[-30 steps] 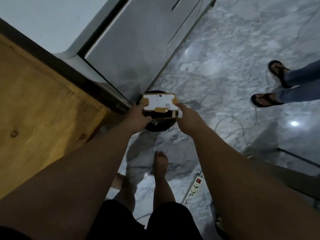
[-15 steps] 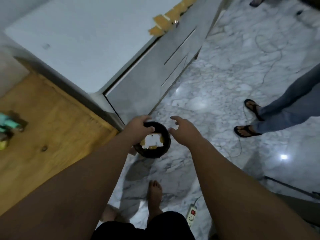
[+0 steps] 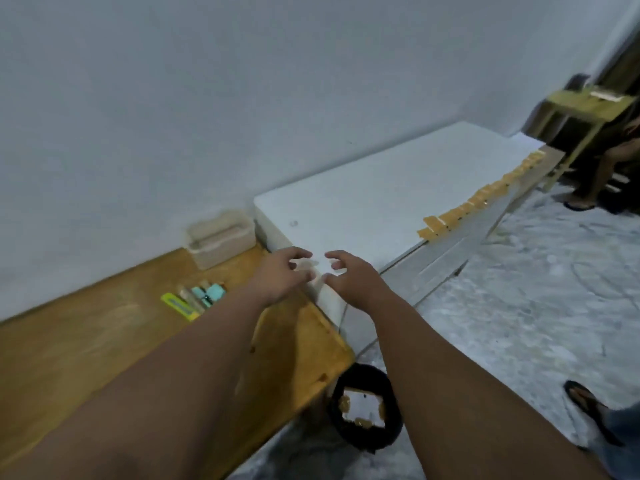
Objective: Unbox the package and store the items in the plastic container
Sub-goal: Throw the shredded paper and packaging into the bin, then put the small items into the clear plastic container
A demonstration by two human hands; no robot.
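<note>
Having dropped the flattened brown cardboard box with white label (image 3: pixel 362 407) into the round black bin (image 3: pixel 365 414), now low beneath the right forearm, the left hand (image 3: pixel 281 274) and right hand (image 3: pixel 349 278) rise empty, fingers half spread, holding nothing. The unboxing seems finished; the small items (image 3: pixel 197 299) and the clear plastic container (image 3: pixel 221 241) wait left of the left hand.

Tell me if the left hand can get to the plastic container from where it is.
Probably yes. The left hand is open and empty above the wooden table, and the plastic container sits ahead-left at the wall with nothing between them.
</note>
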